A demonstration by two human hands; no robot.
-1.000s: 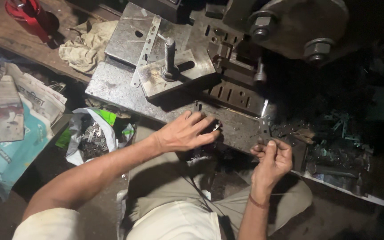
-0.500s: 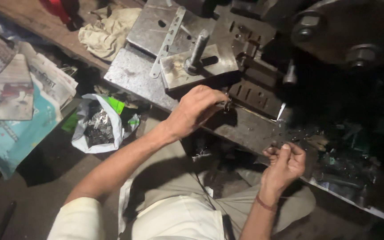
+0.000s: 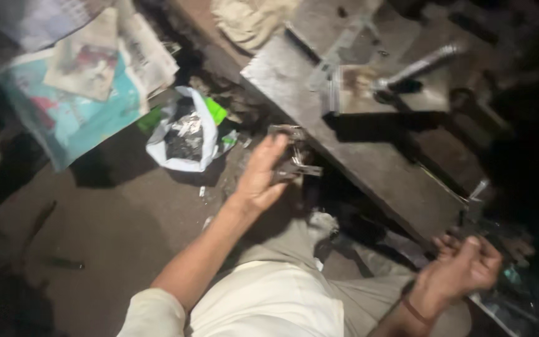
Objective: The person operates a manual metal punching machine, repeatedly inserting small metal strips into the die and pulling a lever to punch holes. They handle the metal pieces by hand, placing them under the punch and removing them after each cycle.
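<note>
Dim workshop floor, left hand fingers pinching metal clips off bench edge, right hand curled, grip unclear.

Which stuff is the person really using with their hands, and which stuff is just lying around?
In use:
left hand holding small metal pieces
right hand at the metal plate edge

Lying about:
white bag
newspapers
cloth rag

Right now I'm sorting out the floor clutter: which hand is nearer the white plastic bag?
The left hand. It hangs just right of the white plastic bag, apart from it. The right hand is far off at the lower right, by the metal bench edge.
</note>
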